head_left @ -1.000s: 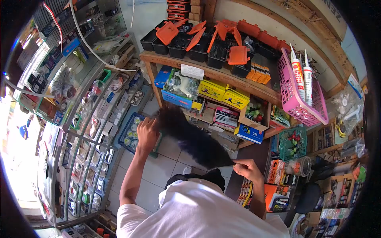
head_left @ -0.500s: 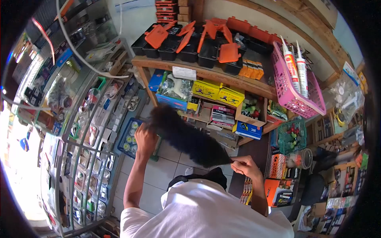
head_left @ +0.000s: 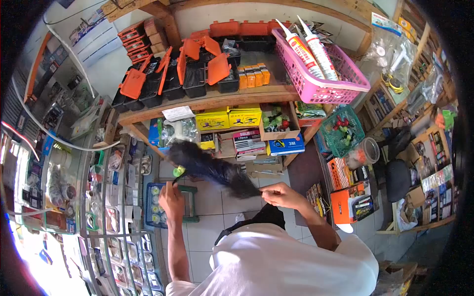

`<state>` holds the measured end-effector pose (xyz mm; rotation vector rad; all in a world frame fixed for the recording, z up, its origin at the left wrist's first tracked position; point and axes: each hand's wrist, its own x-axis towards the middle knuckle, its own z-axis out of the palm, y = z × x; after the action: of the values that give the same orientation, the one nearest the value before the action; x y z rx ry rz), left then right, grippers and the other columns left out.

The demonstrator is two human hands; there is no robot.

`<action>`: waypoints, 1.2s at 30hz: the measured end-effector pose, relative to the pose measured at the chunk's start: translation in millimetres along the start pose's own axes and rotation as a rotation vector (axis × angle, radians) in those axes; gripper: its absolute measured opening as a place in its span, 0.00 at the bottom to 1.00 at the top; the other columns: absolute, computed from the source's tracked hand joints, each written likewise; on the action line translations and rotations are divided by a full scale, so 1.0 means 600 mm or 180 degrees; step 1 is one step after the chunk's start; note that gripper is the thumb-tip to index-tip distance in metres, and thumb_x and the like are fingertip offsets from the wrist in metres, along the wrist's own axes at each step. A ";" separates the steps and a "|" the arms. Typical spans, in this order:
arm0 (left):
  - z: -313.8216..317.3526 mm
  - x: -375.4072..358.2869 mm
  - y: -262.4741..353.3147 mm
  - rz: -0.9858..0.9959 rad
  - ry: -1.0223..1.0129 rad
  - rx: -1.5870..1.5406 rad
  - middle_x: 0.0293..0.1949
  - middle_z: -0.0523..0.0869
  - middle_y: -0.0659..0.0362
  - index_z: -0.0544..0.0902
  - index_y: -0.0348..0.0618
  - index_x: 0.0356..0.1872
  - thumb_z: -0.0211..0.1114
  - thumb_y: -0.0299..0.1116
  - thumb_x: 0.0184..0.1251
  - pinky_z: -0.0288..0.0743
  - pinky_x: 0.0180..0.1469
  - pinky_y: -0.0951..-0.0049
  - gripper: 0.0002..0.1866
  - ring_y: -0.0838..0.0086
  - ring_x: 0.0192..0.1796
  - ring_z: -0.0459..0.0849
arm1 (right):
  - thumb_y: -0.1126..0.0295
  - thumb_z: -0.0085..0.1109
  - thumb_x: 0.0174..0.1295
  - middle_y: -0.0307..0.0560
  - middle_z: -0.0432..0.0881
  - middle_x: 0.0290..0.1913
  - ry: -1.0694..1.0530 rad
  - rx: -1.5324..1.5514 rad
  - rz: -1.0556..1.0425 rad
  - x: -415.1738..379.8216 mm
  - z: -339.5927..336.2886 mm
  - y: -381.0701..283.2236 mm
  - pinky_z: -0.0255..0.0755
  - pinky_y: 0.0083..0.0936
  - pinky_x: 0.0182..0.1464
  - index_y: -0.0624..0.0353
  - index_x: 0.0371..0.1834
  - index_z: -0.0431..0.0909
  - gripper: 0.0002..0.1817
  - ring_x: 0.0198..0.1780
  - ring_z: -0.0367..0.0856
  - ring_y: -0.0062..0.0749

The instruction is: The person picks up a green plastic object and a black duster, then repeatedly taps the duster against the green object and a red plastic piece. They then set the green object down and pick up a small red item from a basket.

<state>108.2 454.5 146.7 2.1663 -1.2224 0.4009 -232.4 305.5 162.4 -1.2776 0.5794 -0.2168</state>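
Note:
A dark, fluffy feather duster (head_left: 215,167) slants in front of me, blurred in places. At its near right end, the fingers of my right hand (head_left: 284,196) are closed on the narrow tip. My left hand (head_left: 172,201) is pinched beside the other end, on a thin dark piece that looks like part of the duster. A yellow-green bit (head_left: 178,171) shows just above those fingers; how it joins the duster is hard to see. Behind the duster is a wooden shelf (head_left: 207,104) with small yellow boxes (head_left: 229,117) on its lower level.
Black bins with orange lids (head_left: 218,69) line the shelf top, beside a pink basket (head_left: 321,86) holding sealant tubes (head_left: 316,52). Glass display racks (head_left: 111,217) stand at left. A blue tray (head_left: 152,204) lies low by my left hand. A green basket (head_left: 341,130) is at right.
My view has turned rightward, so the shelf sits further left. My left hand has dropped slightly from the duster's end, and a yellow-green bit now shows above it. The right hand keeps its grip.

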 end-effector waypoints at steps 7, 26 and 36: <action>0.040 -0.032 0.001 -0.0287 -0.0648 -0.0656 0.24 0.80 0.45 0.74 0.37 0.29 0.57 0.30 0.61 0.71 0.31 0.51 0.06 0.46 0.29 0.78 | 0.69 0.55 0.68 0.37 0.75 0.27 0.0007 -0.0386 -0.0382 0.014 0.006 0.024 0.66 0.16 0.29 0.66 0.56 0.76 0.17 0.27 0.68 0.16; 0.058 -0.045 -0.011 -0.0770 -0.0856 -0.1645 0.24 0.84 0.51 0.80 0.33 0.36 0.52 0.25 0.58 0.75 0.37 0.60 0.10 0.53 0.31 0.83 | 0.57 0.57 0.63 0.52 0.85 0.33 0.0281 -0.2112 -0.0728 0.022 0.039 0.018 0.75 0.32 0.37 0.51 0.48 0.83 0.15 0.33 0.84 0.42; 0.023 -0.045 -0.062 -0.3579 -0.0354 -0.5711 0.17 0.65 0.72 0.70 0.57 0.26 0.47 0.47 0.75 0.61 0.27 0.71 0.15 0.80 0.22 0.68 | 0.60 0.56 0.65 0.45 0.85 0.30 0.1280 -0.2137 -0.1165 0.021 -0.073 -0.037 0.74 0.26 0.33 0.57 0.50 0.81 0.16 0.28 0.81 0.30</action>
<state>125.0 477.9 108.5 0.8460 0.0581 -0.9557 -240.9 256.3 172.4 -2.0152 0.7933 -0.6308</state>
